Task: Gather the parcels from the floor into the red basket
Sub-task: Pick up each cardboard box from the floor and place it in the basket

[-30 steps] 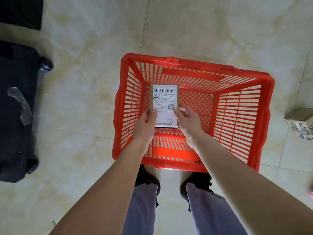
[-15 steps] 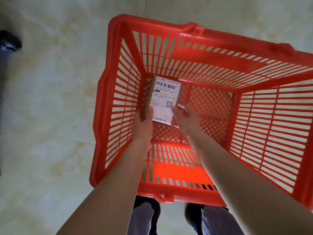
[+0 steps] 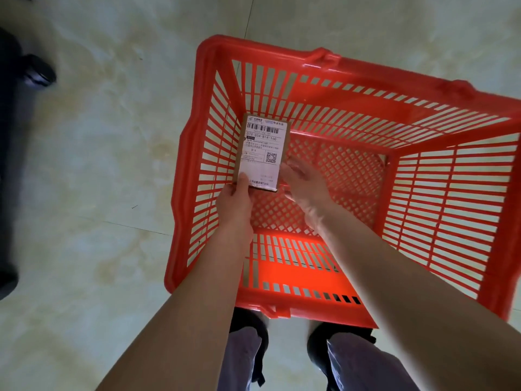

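A small cardboard parcel [image 3: 263, 150] with a white shipping label and barcode is down inside the red basket [image 3: 310, 88], close to the basket's left wall and far left corner. My left hand [image 3: 235, 206] grips the parcel's near left corner, thumb on the label. My right hand [image 3: 303, 184] is blurred, just right of the parcel, fingers spread and off the box. Apart from this parcel, I see only the lattice bottom inside the basket.
The basket stands on a pale marbled tile floor [image 3: 112, 165] right in front of my feet [image 3: 248, 323]. A black wheeled case [image 3: 17, 136] lies along the left edge of view.
The parcel has gone lower toward the basket's left corner. My right hand has come off the parcel and opened. The view has pulled back a little from the basket.
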